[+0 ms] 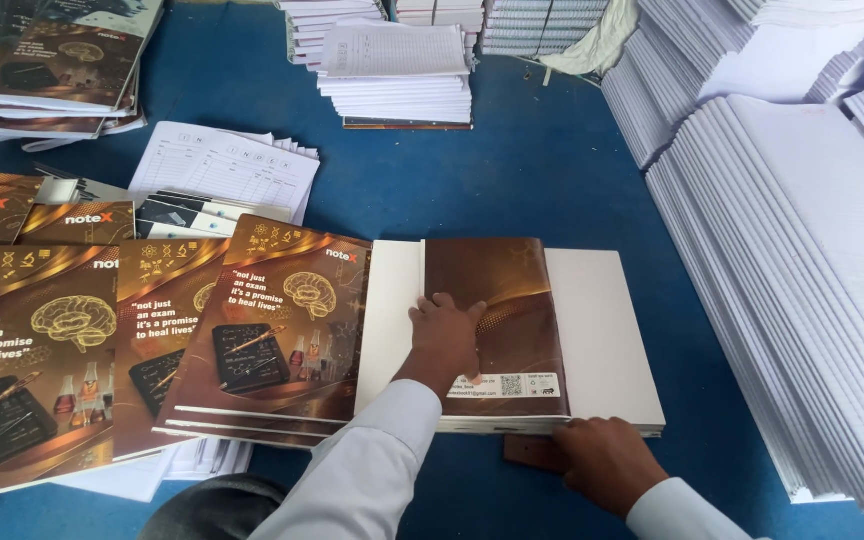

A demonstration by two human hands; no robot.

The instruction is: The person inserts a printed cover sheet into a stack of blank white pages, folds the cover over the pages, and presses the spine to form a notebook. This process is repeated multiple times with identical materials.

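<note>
On the blue table [512, 190], my left hand [447, 335] lies flat and unclenched on the brown cover [502, 290], pinning it to the white paper block [607, 330]. My right hand [602, 462] curls over the block's near edge, seemingly steadying it beside finished notebooks [262, 340].

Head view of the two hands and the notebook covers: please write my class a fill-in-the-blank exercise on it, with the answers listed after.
1. The left hand presses flat on a ____ cover.
2. The right hand rests at the near edge of the paper block, on a small wooden ____.
3. The table surface is ____.
4. The printed covers picture a ____.

Answers: brown; block; blue; brain
</note>
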